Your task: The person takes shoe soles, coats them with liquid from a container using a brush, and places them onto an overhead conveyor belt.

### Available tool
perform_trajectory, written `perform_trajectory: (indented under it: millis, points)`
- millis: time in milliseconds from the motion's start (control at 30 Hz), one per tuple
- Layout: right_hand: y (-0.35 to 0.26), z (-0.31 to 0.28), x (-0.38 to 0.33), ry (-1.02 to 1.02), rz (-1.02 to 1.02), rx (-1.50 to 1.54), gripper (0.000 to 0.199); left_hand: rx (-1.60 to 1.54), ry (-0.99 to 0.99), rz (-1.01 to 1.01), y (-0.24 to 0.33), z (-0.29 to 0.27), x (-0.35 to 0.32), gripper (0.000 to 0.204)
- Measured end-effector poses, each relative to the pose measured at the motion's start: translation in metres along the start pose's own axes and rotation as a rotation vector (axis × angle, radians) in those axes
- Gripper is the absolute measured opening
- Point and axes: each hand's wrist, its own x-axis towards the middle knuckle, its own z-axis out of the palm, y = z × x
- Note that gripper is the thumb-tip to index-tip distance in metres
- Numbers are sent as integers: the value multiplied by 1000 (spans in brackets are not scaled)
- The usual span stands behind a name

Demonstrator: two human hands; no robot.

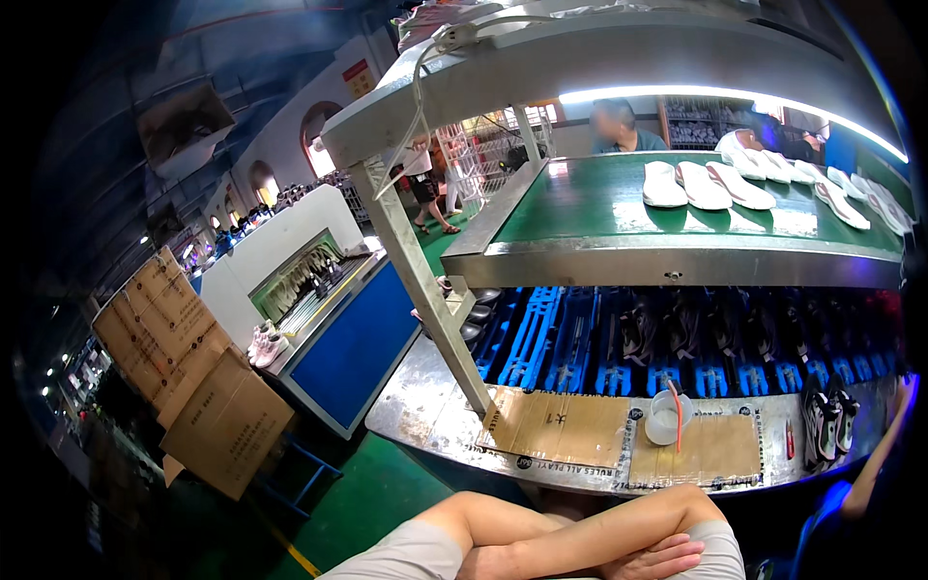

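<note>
My bare arms are folded across each other at the bottom of the view, with grey sleeves at both sides. My left hand [659, 559] shows past the crossed forearm on the right, fingers stretched out and lying against my right arm by the sleeve. Tucked against the opposite arm is my right hand [488, 563], its fingers hidden. On the metal bench ahead, flattened cardboard [561, 427] is taped down. A translucent plastic cup [663, 425] with a red-handled stick [679, 435] stands on it. A slim red tool [790, 440] and dark-and-white shoes [828, 425] are at the right.
Behind the bench runs a row of blue racks [527, 338] carrying dark shoe uppers. Above, a green belt [590, 198] bears white soles [704, 186]. A metal post [420, 285] rises at the left. Cardboard boxes [227, 425] and a white-and-blue machine [358, 338] stand farther left. Another person's arm [882, 449] is at right.
</note>
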Motion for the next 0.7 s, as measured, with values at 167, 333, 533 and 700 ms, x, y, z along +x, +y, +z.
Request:
perform_trajectory:
  millis: [167, 333, 533, 700]
  points:
    - [-33, -24, -35, 117, 88, 288, 36, -147, -3, -329, 22, 14, 10, 65]
    - [-62, -67, -46, 250, 199, 592, 37, -203, -28, -395, 14, 6, 30, 81]
    - [-82, -100, -48, 384, 277, 896, 39, -379, -203, -643, 23, 4, 20, 76]
    - [-99, -126, -44, 489, 340, 1132, 40, -359, -178, -628, 21, 8, 18, 74]
